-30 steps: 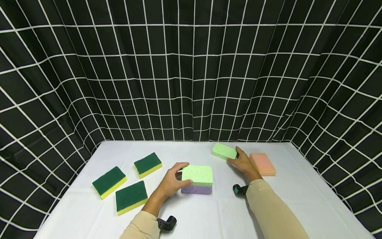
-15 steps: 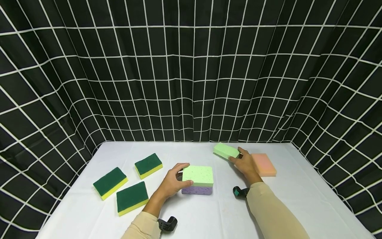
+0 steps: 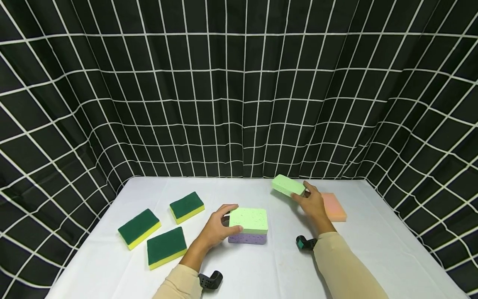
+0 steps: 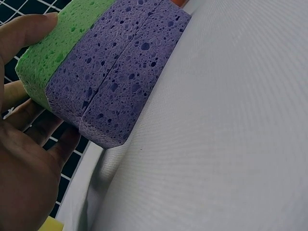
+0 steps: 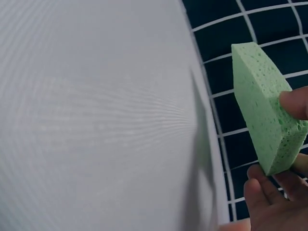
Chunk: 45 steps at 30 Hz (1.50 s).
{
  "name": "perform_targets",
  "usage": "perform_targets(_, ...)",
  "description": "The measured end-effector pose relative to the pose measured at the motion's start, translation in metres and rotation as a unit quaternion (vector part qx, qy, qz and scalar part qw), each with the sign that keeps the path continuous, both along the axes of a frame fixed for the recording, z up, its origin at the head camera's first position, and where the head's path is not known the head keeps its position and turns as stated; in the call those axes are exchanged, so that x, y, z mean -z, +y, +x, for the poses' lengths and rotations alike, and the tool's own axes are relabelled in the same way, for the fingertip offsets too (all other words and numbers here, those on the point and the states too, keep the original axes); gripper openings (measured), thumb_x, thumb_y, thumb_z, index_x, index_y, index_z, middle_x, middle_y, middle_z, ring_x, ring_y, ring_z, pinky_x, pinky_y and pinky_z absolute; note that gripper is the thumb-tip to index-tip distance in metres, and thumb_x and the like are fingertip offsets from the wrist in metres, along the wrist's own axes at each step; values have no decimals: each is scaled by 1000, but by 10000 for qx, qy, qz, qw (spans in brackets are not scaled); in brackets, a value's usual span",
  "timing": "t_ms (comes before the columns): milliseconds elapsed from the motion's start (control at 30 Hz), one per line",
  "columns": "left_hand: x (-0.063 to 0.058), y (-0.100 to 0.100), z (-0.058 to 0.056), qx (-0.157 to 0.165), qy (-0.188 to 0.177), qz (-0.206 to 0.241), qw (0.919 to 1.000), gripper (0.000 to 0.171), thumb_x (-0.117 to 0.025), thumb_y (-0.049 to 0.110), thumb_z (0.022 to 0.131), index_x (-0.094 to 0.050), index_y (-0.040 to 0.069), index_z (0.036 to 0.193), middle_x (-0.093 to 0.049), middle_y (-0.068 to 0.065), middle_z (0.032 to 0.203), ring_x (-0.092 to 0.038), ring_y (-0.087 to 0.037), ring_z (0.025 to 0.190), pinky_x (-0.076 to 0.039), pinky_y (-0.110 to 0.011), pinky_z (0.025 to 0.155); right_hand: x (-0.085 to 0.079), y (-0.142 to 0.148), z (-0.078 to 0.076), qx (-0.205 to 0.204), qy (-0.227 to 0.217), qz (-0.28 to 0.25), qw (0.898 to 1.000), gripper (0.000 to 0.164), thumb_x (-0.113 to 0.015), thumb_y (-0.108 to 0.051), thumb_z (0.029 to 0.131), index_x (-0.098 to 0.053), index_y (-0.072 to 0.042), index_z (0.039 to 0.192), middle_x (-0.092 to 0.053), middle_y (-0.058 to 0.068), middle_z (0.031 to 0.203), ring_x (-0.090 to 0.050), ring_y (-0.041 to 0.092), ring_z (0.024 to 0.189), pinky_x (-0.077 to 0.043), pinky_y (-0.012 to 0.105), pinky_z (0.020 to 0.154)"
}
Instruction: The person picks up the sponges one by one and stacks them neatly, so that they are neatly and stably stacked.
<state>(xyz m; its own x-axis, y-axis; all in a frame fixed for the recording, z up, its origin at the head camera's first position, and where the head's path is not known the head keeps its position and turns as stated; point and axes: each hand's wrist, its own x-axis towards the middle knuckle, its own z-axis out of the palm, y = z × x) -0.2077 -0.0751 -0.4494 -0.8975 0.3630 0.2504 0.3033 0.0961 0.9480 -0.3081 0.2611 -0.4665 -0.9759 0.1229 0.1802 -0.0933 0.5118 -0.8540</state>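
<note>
A stack stands mid-table: a light green sponge [image 3: 248, 219] on top of two purple sponges [image 4: 130, 62], their seam visible in the left wrist view. My left hand [image 3: 216, 228] grips the stack's left end, thumb on the green sponge's near side and fingers round the far side. Farther back and to the right, my right hand [image 3: 313, 203] holds another light green sponge [image 3: 287, 185] by its right end. That sponge is tilted and raised off the table, as the right wrist view also shows.
An orange sponge [image 3: 333, 207] lies just right of my right hand, partly hidden by it. Three yellow sponges with dark green scouring tops, one of them a near sponge [image 3: 167, 248], lie on the left. A black gridded curtain [image 3: 242, 104] surrounds the white table [image 3: 276, 274].
My right hand has lifted its green sponge off the table and shifted slightly right. The left hand stays on the stack, which has not moved.
</note>
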Motion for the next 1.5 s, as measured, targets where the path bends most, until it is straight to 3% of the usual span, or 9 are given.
perform_targets(233, -4, 0, 1, 58, -58, -43, 10000, 64, -74, 3, 81, -46, -6, 137, -43, -25, 137, -47, -40, 120, -38, -46, 103, -7, 3, 9, 66, 293, -285, 9991, 76, -73, -15, 84, -34, 5, 146, -38, 23, 142, -47, 37, 121, -41, 41, 101)
perform_targets(467, -4, 0, 1, 45, -65, -59, 10000, 64, -74, 4, 81, -46, -6, 138, -43, -25, 137, -47, -40, 120, -37, -47, 103, -16, 2, 20, 70, 832, -427, 9956, 72, -74, -8, 83, -38, 6, 144, -43, 21, 136, -52, 34, 117, -42, 31, 100)
perform_targets(667, -5, 0, 1, 13, -83, -39, 10000, 64, -74, 3, 81, -46, -5, 138, -43, -24, 138, -47, -41, 120, -36, -49, 103, -33, -2, 33, -150, 1190, -722, 9901, 74, -75, -4, 82, -36, 6, 145, -43, 21, 135, -50, 35, 120, -40, 37, 102)
perform_targets(800, -5, 0, 1, 18, -84, -46, 10000, 64, -75, 3, 81, -46, -5, 138, -43, -24, 138, -47, -41, 120, -37, -49, 103, -45, -5, 43, -236, 1305, -842, 9876, 74, -75, -1, 81, -37, 5, 145, -43, 20, 136, -49, 34, 121, -40, 33, 102)
perform_targets(1067, -3, 0, 1, 17, -60, -38, 10000, 64, -75, 3, 81, -46, -5, 137, -44, -23, 137, -48, -41, 119, -38, -49, 102, -84, -19, 78, -542, 1802, -910, 9779, 71, -71, 9, 80, -35, 14, 141, -42, 26, 134, -46, 41, 120, -40, 31, 101)
perform_targets(1500, -6, 0, 1, 24, -135, -74, 9999, 64, -74, 4, 81, -46, -4, 138, -43, -23, 138, -47, -41, 120, -39, -48, 101, -106, -27, 95, -761, 2374, -728, 9657, 73, -71, 14, 77, -36, 14, 140, -46, 24, 129, -50, 29, 117, -39, 25, 101)
